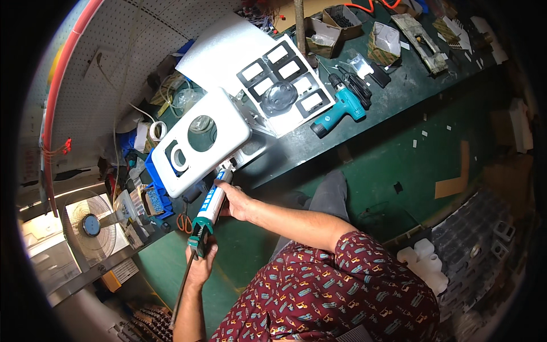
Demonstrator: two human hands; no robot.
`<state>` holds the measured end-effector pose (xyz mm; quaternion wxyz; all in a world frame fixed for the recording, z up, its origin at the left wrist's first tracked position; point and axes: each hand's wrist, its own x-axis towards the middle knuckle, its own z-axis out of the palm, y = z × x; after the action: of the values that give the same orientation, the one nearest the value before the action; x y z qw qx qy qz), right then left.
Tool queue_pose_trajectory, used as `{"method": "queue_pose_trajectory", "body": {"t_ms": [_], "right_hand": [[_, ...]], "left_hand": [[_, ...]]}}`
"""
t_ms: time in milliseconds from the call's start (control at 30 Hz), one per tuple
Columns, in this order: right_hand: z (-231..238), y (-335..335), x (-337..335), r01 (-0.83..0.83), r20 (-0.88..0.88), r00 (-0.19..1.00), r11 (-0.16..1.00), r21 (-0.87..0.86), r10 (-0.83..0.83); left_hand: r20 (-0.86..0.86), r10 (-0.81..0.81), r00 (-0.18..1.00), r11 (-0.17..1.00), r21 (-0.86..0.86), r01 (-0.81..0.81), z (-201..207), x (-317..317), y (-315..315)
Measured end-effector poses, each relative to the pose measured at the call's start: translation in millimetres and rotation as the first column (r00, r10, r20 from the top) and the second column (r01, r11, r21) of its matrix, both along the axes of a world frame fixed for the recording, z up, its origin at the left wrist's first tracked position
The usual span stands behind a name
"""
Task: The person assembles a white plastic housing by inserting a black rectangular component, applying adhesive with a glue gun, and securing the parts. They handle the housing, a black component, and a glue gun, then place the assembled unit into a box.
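Note:
A caulking gun with a green frame [200,230] and a white and blue sealant cartridge [212,200] lies slantwise across both hands. My left hand [200,267] is closed at the gun's rear end, by the trigger, with the long metal rod trailing back past it. My right hand [237,203] wraps round the front part of the cartridge. The nozzle end points at the lower edge of a white plastic housing [171,181], which stands tilted on the bench. This housing has a large round opening and a smaller ring-shaped one. Whether the tip touches it, I cannot tell.
Behind the housing, a white panel with black-framed windows [283,80] lies on the dark green bench [273,159]. A teal cordless drill [340,112] and small cardboard boxes [383,43] are to its right. Blue parts bins [158,196], orange-handled scissors [184,223] and a fan [91,225] are at left.

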<state>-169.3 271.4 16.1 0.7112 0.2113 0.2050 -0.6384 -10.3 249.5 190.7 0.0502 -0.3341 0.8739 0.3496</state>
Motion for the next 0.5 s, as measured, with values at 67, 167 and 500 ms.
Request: {"method": "queue_pose_trajectory", "body": {"t_ms": [67,167,500], "right_hand": [[4,3,-1,-0.028,-0.026,0.999,1.0,-0.014,0.028],[1,4,-3,-0.048,-0.063,0.997,0.998,-0.035,0.046],[13,0,-2,-0.082,-0.183,0.981,0.988,-0.131,0.057]], "left_hand": [[-0.108,0.032,0.994,0.999,-0.034,-0.036,-16,16,11],[-0.1,0.047,0.994,0.997,-0.056,-0.053,-23,19,22],[-0.199,0.496,0.845,0.855,0.279,-0.436,-34,35,35]]}}
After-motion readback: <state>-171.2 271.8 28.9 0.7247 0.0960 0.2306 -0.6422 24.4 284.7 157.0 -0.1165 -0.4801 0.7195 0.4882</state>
